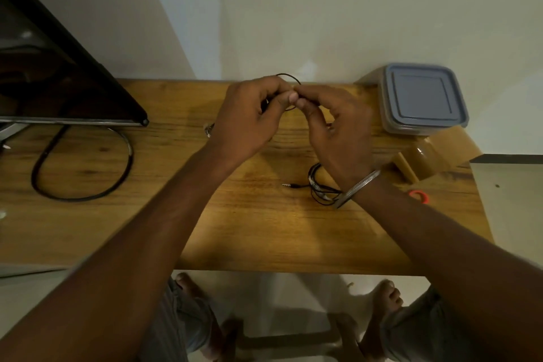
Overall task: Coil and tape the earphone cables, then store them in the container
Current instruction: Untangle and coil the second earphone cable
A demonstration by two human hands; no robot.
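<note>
Far to the left of the fingers, a dark flat screen with a silver lower edge (58,73) stands on the brown wooden worktop (249,229), and a thick black cord (82,198) lies in a wide loop in front of it. Just left of the left hand's fingers a small pale metallic object (208,129) shows on the wood, too blurred to identify. The left hand (249,117) and the right hand (338,132) are raised over the far middle of the worktop with their fingertips meeting. The fingers (293,96) of both are curled, and thumbs and forefingers pinch a thin black earphone cable (289,76), whose loop arcs just above the fingers and shows again just below them. Below the right hand's fingers, near the wrist, a second black earphone cable bundle (316,182) lies coiled on the worktop with pale marks across it, its jack plug (289,185) pointing left. A silver metal bangle (360,186) circles the right wrist and covers part of that bundle. To the right of the fingers a square translucent plastic container with a grey-blue lid (423,97) stands closed against the wall. Below it a roll of brown packing tape (417,161) rests on the worktop, and nearer the front edge lies a small orange-red ring (420,196), partly hidden by the forearm.
</note>
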